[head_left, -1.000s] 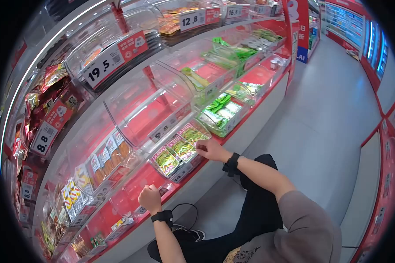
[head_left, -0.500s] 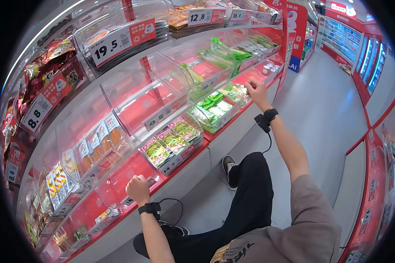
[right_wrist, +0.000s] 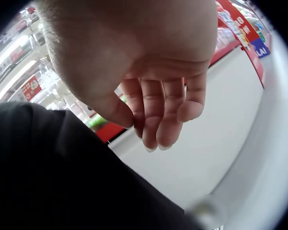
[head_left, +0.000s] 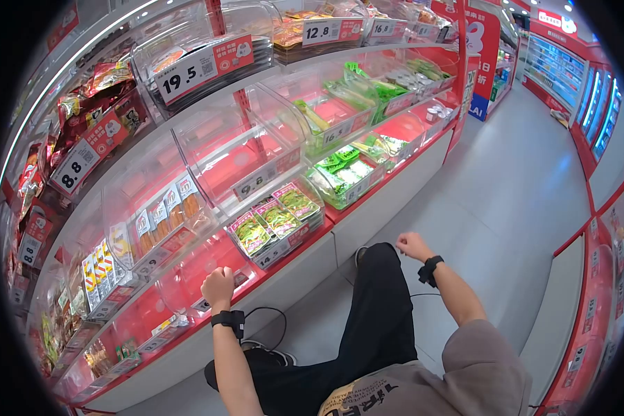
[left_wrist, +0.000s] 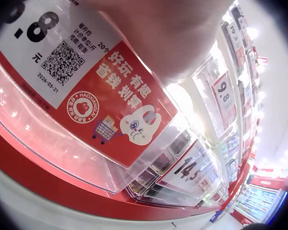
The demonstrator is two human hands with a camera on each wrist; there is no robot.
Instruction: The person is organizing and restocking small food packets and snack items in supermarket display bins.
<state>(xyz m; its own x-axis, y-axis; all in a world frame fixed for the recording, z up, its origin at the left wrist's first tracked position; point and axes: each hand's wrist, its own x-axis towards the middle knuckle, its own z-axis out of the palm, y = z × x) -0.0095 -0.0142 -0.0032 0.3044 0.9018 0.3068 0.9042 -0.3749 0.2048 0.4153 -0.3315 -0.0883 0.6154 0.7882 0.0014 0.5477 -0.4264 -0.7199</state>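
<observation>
Green-and-pink flat packs (head_left: 279, 219) of what look like shredded greens sit three abreast in a clear plastic bin (head_left: 318, 223), tagged 14.5, on the low red shelf (head_left: 211, 258) of a store display. The row's long axis follows the shelf front, running from lower left to upper right in the head view. Both hands are apart from it: the packs lie ahead and to the right of the person's left hand (head_left: 218, 284), the nearer of the two, and ahead and to the left of the right hand (head_left: 414, 246). The left hand, a black band (head_left: 229, 321) at its wrist, is raised back-up at the shelf edge, close to a red-and-white price card (left_wrist: 105, 96); its grip looks folded, but the fingertips are out of sight, so whether it holds anything cannot be told. The right hand hangs over the gray floor (head_left: 457, 201), near a knee in black trousers (head_left: 381, 263), its wrist lifted and its forearm reaching forward from the body. Seen from the right wrist, that grip is bare and relaxed, the fingers (right_wrist: 153, 105) drooping in a loose bend below the palm.
</observation>
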